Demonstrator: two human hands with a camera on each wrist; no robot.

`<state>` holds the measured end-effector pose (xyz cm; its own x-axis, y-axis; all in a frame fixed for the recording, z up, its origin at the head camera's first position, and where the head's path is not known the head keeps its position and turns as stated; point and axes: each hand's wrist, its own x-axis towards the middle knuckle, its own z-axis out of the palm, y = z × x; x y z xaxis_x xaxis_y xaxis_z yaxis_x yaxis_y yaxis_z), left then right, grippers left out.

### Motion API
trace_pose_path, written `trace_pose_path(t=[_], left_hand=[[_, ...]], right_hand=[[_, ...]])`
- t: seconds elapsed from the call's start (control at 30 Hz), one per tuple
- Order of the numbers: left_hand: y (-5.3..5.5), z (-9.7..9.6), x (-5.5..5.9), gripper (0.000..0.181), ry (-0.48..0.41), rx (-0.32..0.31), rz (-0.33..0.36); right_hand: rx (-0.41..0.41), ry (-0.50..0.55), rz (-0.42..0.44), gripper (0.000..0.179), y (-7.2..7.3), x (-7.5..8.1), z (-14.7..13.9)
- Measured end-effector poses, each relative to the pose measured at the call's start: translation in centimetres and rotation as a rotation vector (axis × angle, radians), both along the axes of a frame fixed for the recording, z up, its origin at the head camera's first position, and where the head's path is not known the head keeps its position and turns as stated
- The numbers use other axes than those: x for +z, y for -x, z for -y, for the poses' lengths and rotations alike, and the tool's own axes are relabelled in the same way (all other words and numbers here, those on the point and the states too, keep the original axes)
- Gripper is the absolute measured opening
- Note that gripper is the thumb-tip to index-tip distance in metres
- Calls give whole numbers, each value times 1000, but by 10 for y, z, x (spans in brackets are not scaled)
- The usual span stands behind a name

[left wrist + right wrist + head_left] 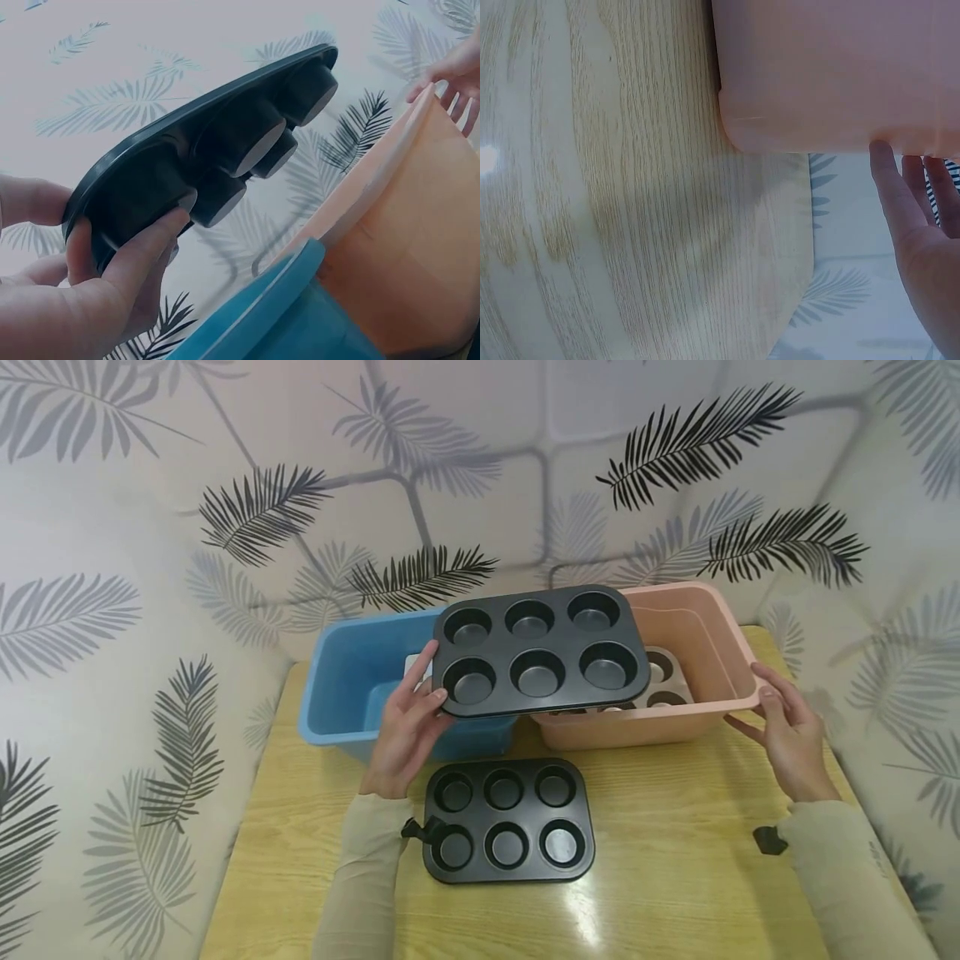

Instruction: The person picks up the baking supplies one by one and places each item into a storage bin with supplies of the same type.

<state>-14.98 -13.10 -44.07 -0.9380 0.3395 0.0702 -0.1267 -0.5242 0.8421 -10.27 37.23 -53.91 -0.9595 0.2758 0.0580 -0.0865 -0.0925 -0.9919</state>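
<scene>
My left hand (408, 727) grips a black six-cup muffin tin (501, 662) at its left end, thumb on the near corner and fingers under it. The tin is raised above the blue plastic tub (318, 693) and the pink plastic tub (720, 643), overlapping both in the head view. From the left wrist view, the undersides of its cups show. At the pink tub's near right corner, my right hand (795, 739) holds the rim. A second black muffin tin (531, 852) lies on the table, close to my left wrist.
Inside the pink tub sits a light-coloured cupped tray (677, 677), partly hidden by the raised tin. Something white (412, 667) shows in the blue tub. Both tubs stand side by side on the wooden table (675, 852), against a leaf-patterned wall (480, 460).
</scene>
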Motion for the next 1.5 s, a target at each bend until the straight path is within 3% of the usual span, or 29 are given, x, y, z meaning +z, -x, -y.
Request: trace_pose_path(t=[0.27,0.5,1.2,1.5], left_hand=[[17,-13,10,72,22,-4,37],[29,-35,15,74,29,-56,51],[62,-96,7,73,134,-59,177],[63,-122,6,77,208,-19,185]], right_hand=[[7,11,-9,50,0,1,2],[-29,-27,23,49,0,2,1],[6,23,42,49,1,3,-3],[-4,21,37,47,1,4,-3]])
